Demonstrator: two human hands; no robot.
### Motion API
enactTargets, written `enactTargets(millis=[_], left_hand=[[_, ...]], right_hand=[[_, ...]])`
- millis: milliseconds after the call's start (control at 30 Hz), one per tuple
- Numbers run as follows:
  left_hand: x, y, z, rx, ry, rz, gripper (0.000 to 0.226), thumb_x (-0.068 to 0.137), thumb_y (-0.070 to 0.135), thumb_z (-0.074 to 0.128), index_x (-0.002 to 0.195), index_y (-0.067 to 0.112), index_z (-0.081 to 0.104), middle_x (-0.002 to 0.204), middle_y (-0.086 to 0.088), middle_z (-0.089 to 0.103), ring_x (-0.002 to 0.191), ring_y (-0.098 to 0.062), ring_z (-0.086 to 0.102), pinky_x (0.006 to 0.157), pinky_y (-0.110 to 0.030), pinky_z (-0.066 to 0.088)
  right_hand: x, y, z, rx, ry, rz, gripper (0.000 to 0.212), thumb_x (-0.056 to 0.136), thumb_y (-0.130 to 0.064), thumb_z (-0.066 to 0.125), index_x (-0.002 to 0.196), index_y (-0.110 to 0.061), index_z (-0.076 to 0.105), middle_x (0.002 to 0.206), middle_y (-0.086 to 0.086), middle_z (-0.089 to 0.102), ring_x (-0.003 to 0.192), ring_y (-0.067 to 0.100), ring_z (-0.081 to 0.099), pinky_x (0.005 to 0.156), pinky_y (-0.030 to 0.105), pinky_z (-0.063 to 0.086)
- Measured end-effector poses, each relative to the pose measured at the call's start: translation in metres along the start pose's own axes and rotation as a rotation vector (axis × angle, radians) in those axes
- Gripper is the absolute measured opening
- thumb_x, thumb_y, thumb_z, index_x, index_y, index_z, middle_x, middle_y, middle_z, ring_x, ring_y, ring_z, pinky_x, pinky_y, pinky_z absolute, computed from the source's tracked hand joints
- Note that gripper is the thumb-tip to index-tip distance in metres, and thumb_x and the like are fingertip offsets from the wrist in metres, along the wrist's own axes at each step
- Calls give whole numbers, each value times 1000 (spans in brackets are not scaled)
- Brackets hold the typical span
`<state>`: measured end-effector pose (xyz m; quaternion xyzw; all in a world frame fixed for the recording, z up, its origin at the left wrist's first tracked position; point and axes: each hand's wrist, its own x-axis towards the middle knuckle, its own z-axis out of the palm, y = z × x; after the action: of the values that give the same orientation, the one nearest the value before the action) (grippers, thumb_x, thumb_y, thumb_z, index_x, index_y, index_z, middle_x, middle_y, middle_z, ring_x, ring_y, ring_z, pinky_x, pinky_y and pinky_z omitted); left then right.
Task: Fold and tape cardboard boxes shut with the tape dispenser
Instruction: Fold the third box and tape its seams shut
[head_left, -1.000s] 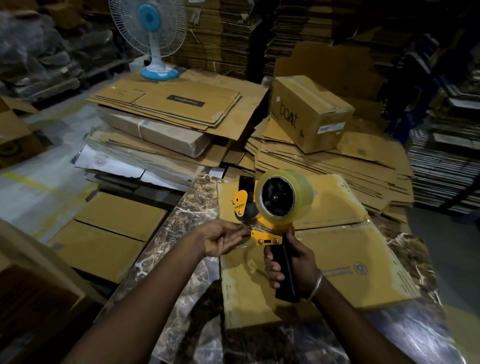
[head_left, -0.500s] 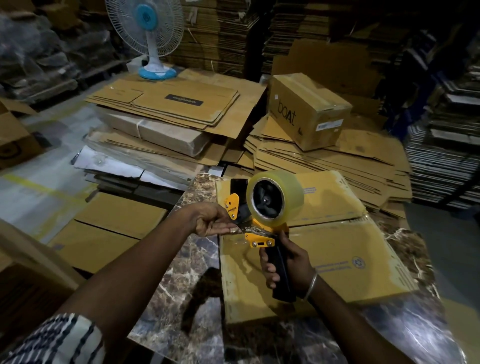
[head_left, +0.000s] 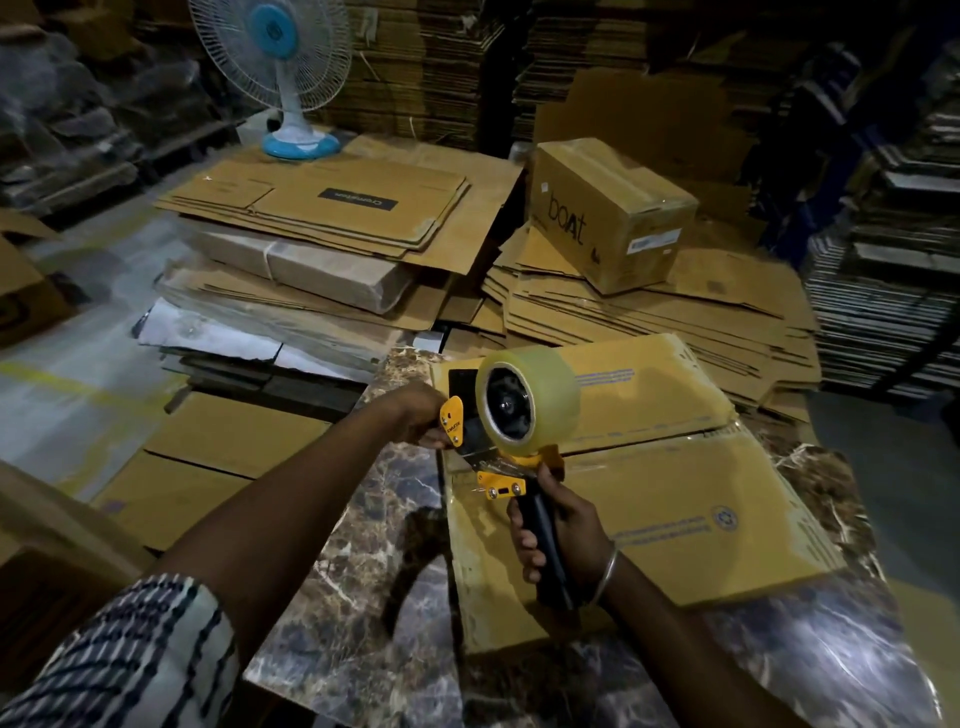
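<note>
over the flat box (head_left: 675, 499), right hand (head_left: 563, 525) grips tape dispenser (head_left: 511, 431); left hand (head_left: 415, 415) pinches its front.

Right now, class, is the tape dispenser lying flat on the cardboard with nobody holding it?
No: the right hand grips the handle of the tape dispenser, which stands raised above the flat cardboard box.

Left arm: short sleeve (head_left: 130, 660), white with dark wavy stripes. Right wrist: thin silver bangle (head_left: 609, 570).
</note>
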<state>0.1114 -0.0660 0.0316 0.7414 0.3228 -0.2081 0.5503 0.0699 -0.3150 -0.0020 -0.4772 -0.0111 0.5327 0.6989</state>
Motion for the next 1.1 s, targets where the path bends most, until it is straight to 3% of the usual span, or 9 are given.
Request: enactTargets(millis=[133, 267, 367, 433, 533, 600, 733, 933, 1100], left_hand=[[18, 10, -6, 91, 114, 73, 32, 101, 9, 48, 70, 6, 56, 59, -14, 54, 39, -17, 54, 43, -24, 48], [38, 15, -5, 175, 169, 148, 28, 97, 3, 52, 69, 6, 54, 62, -17, 52, 38, -19, 52, 42, -22, 44], [53, 21, -9, 244, 209, 195, 13, 93, 5, 58, 84, 0, 66, 84, -25, 67, 72, -29, 68, 67, -40, 57], [58, 28, -20, 380, 296, 244, 13, 91, 6, 62, 95, -1, 73, 91, -17, 70, 89, -29, 69, 73, -35, 53], [70, 40, -37, 466, 241, 270, 19, 92, 2, 62, 107, -3, 72, 79, -7, 66, 68, -17, 63, 53, -13, 49], [79, 42, -40, 468, 254, 290, 20, 93, 1, 59, 107, -5, 72, 70, -3, 62, 61, -12, 57, 46, -8, 45], [101, 38, -38, 516, 356, 379, 15, 91, 8, 65, 96, 0, 78, 94, -17, 74, 91, -32, 69, 82, -38, 58], [128, 31, -48, 505, 387, 408, 16, 87, 6, 62, 79, -3, 72, 84, -23, 71, 83, -37, 68, 70, -40, 53], [146, 31, -61, 470, 306, 437, 16, 83, -1, 60, 81, -5, 75, 87, -25, 72, 87, -39, 68, 80, -48, 57]], right_hand=[[7, 5, 5, -21, 71, -9, 62, 88, -69, 48, 73, -10, 55, 59, 4, 39, 40, 15, 37, 43, 25, 33], [17, -1, 17, 1, 158, -27, 62, 84, -69, 44, 70, -9, 53, 56, 4, 39, 38, 15, 35, 40, 23, 31], [22, -3, 23, -1, 211, -63, 61, 82, -69, 47, 68, -9, 52, 56, 5, 37, 37, 16, 34, 40, 23, 30], [26, -2, 25, 2, 232, -78, 61, 82, -68, 48, 68, -9, 51, 56, 6, 36, 38, 16, 32, 40, 23, 28], [33, 6, 24, 25, 251, -95, 63, 85, -70, 55, 70, -9, 52, 56, 6, 37, 39, 17, 32, 43, 25, 26], [40, 9, 27, 22, 278, -105, 63, 84, -71, 57, 70, -9, 53, 57, 6, 38, 40, 18, 31, 44, 27, 26], [54, 5, 38, 45, 329, -127, 62, 84, -70, 53, 69, -10, 54, 57, 6, 38, 40, 19, 31, 45, 26, 26], [75, 1, 53, 11, 377, -131, 63, 78, -74, 61, 67, -14, 46, 57, 4, 37, 43, 19, 27, 44, 26, 23], [86, 1, 60, 29, 414, -88, 63, 74, -76, 62, 67, -15, 44, 57, 4, 33, 44, 18, 24, 45, 24, 19]])
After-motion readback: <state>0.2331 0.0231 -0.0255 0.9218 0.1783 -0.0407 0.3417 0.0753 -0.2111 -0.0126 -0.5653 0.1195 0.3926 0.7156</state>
